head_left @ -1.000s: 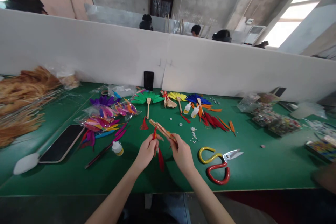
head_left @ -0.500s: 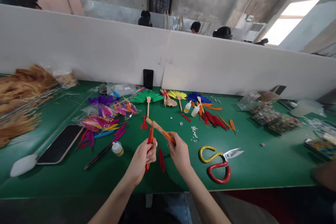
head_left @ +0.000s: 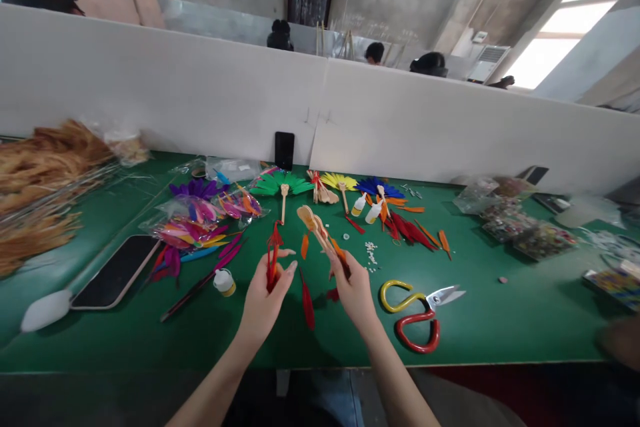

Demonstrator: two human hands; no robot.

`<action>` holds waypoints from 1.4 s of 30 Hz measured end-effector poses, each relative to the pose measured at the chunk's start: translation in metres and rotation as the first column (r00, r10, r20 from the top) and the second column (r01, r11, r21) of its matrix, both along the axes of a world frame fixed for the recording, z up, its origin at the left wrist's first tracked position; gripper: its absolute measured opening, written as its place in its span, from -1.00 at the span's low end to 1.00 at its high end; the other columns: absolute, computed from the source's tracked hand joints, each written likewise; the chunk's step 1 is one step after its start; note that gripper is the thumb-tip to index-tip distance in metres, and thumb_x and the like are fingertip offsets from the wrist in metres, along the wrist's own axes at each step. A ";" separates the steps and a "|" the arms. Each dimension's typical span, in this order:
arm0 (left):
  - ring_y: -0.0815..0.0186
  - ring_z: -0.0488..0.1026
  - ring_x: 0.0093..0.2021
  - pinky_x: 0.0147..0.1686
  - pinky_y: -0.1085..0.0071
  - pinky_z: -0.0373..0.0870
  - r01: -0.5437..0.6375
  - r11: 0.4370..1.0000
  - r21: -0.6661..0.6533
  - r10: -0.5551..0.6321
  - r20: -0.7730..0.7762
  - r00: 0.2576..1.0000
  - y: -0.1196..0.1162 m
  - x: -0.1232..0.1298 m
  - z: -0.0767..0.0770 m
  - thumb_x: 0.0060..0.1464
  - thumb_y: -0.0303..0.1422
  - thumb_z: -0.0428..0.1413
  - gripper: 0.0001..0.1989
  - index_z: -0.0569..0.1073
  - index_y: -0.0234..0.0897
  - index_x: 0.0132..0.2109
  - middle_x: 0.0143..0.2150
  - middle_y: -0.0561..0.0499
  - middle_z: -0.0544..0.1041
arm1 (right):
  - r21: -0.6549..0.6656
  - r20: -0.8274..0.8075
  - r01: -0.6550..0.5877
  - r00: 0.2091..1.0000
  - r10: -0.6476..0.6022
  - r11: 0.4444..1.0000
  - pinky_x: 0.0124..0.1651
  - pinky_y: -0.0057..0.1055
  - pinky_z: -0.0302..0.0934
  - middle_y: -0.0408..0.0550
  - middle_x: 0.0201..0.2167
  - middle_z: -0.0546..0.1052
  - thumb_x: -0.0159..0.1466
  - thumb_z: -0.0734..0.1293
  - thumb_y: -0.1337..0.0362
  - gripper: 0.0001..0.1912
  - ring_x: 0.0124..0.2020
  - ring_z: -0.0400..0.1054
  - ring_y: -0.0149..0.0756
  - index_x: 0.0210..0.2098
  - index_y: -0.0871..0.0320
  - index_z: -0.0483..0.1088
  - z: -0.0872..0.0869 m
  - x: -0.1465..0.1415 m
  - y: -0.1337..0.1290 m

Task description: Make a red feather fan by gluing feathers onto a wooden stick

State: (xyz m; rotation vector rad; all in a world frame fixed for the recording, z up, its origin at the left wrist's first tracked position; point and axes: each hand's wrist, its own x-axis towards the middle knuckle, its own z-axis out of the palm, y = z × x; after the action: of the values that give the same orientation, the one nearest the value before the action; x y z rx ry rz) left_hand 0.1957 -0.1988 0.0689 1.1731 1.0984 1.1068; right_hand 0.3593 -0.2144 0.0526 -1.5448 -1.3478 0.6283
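Note:
My left hand (head_left: 267, 293) holds a bundle of red and orange feathers (head_left: 273, 255), its thumb and forefinger spread. My right hand (head_left: 351, 290) is closed on wooden fan handles (head_left: 316, 227) with rounded ends pointing up and left; some orange shows beside its fingers. Between my hands a dark red feather (head_left: 307, 300) lies on the green table, and a small orange piece (head_left: 305, 247) is above it. Behind are a green feather fan (head_left: 281, 184), a yellow fan (head_left: 339, 181) and a blue fan (head_left: 379, 187). Scissors (head_left: 425, 307) with yellow and red handles lie right of my right hand.
Bagged colourful feathers (head_left: 187, 223), a phone (head_left: 116, 273) and a small glue bottle (head_left: 225, 282) lie left on the table (head_left: 500, 320). Two glue bottles (head_left: 373, 211), white beads (head_left: 370, 253) and bead bags (head_left: 543, 237) are right. A white partition (head_left: 225, 100) stands behind.
My hands have moved apart. The wooden handles have shifted right and now stand more upright in my right hand. The thumb and forefinger of my left hand have spread, and an orange piece shows between the hands.

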 end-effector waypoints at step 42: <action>0.43 0.24 -0.60 -0.52 0.52 0.21 0.110 0.993 0.044 -0.108 -0.047 0.993 0.002 0.027 0.013 -0.03 -0.20 0.15 -0.74 0.33 -0.29 -0.46 -0.65 0.16 0.31 | 0.023 -0.879 -0.542 0.390 0.275 0.840 -0.77 -0.63 -0.20 -0.36 -0.88 0.15 0.26 0.13 -0.07 -0.56 -0.88 -0.15 -0.62 -0.44 0.19 0.26 0.005 -0.024 -0.021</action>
State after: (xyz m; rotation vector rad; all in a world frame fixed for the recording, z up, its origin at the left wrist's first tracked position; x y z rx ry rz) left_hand 0.2229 -0.1972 0.0814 1.2846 1.0350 1.0307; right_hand 0.3348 -0.2353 0.0581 -0.7708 -0.8178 1.7224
